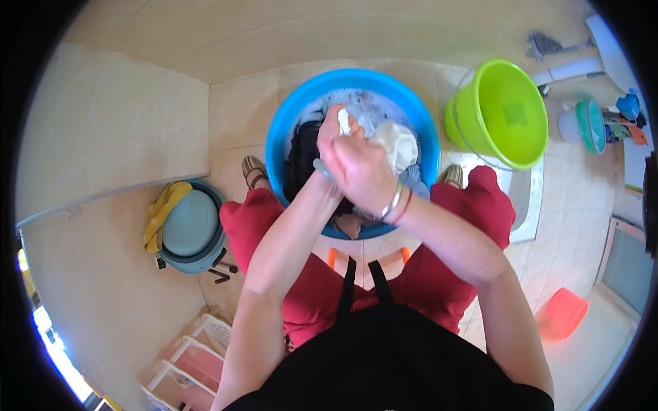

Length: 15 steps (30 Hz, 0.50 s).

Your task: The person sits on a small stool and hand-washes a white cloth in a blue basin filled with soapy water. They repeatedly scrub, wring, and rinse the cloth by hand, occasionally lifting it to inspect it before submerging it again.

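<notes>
On your left, a yellow cloth [164, 212] hangs over the side of a blue-grey basin [188, 222]. Next is the big blue tub [275, 137], between your feet [255, 171], with dark clothes [301, 157] in its left part and soapy water [356, 103] at the far side. Over the tub, in your hands, is a white cloth [344, 122]. One bit pokes out at the top. The white bunch on the right looks like part of it, but you can't see where they join. The cloth looks soft and wet, so it should bend easily. It may be a bit heavy with water and slippery with soap. A fat, bunched part is a good place to hold. Your left hand [330, 133] reaches up and in, fingers curled tight on the cloth, though some are hidden. Your right hand [363, 171] makes a fist close against it; it seems to squeeze the cloth too. Both arms point to the middle. Farther right is a green bucket [521, 140].
</notes>
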Each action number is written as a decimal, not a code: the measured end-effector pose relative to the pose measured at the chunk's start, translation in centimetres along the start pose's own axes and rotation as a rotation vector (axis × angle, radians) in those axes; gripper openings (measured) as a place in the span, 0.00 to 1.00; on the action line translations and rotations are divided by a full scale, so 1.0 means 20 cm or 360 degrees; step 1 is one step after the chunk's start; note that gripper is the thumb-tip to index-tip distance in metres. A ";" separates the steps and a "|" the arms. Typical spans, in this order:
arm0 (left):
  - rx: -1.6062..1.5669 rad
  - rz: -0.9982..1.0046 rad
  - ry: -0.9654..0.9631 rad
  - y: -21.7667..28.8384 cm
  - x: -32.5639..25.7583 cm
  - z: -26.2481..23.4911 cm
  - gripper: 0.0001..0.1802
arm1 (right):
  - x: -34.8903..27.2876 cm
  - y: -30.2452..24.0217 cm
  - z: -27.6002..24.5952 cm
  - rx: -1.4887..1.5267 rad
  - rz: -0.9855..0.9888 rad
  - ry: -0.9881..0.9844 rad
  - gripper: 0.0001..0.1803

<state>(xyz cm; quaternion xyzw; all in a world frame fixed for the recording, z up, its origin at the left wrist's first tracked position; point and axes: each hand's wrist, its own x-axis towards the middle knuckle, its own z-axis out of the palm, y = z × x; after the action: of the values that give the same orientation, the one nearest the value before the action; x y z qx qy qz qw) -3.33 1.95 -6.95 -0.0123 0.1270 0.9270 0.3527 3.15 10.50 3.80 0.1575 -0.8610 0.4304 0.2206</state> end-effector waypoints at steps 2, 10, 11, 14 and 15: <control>-0.0094 0.0255 0.0695 -0.16 -0.03 0.34 0.14 | 0.04 0.29 -0.02 -0.0368 0.0081 -0.0072 0.08; -0.0162 -0.0019 -0.0360 -0.02 -0.03 -0.03 0.12 | 0.02 0.08 0.02 -0.0243 -0.0159 0.0069 0.13; -0.0133 -0.0163 -0.0573 0.03 0.02 -0.08 0.13 | -0.03 0.02 0.02 -0.0161 -0.0154 0.0060 0.11; -0.0119 -0.0046 0.0229 -0.11 -0.07 0.20 0.14 | -0.04 0.23 0.02 -0.0244 0.0052 -0.0051 0.12; -0.0082 0.0123 0.0705 -0.12 -0.07 0.36 0.14 | 0.02 0.36 0.00 -0.0285 0.0153 -0.0034 0.18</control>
<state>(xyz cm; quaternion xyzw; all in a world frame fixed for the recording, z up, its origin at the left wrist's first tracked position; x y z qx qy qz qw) -0.12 4.52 -0.30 -0.2197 0.1779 0.9174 0.2801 -0.48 14.67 -0.84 0.1001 -0.9049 0.3601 0.2036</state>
